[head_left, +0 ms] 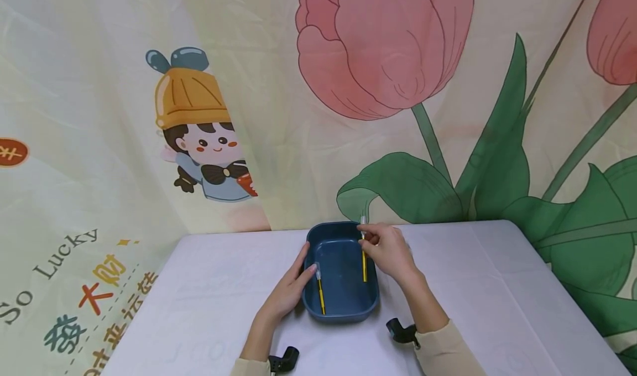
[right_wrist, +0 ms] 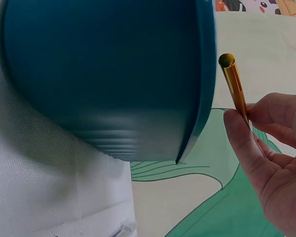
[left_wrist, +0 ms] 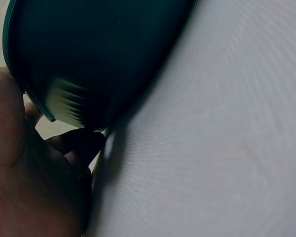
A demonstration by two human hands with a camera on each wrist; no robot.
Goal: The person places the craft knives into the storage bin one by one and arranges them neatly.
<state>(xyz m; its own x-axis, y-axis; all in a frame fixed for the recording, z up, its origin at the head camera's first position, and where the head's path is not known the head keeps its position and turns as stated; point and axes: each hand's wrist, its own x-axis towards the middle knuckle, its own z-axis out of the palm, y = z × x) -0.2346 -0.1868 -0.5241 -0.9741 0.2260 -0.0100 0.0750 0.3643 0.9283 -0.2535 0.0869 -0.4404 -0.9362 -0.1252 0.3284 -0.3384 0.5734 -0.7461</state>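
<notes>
Pinches a yellow pen [head_left: 365,265] between thumb and fingertips of the right hand [head_left: 390,250], drawn in close on the narrow barrel, with the hollow end apart from the rim of a blue box [head_left: 340,316] in the right wrist view. Grips the box's left wall with the left hand [head_left: 287,288], thumb at the rim, fingers against the outside, only as wide as the wall between. Keeps the box upright near the middle of the table's [head_left: 224,276] back edge, with a second yellow pen [head_left: 321,298] inside, resting along the left wall. Risks, with so light a pinch on a round barrel, a slip or a twist, and a drop into the box or outside toward the table's right edge. Could also knock the pen's low end on the right wall and turn it in the fingers. Might, through too firm a left-hand push, tip or skid the box toward the table's back right corner and roll the second pen loose. Cannot tell of any contact between left thumb and second pen.
</notes>
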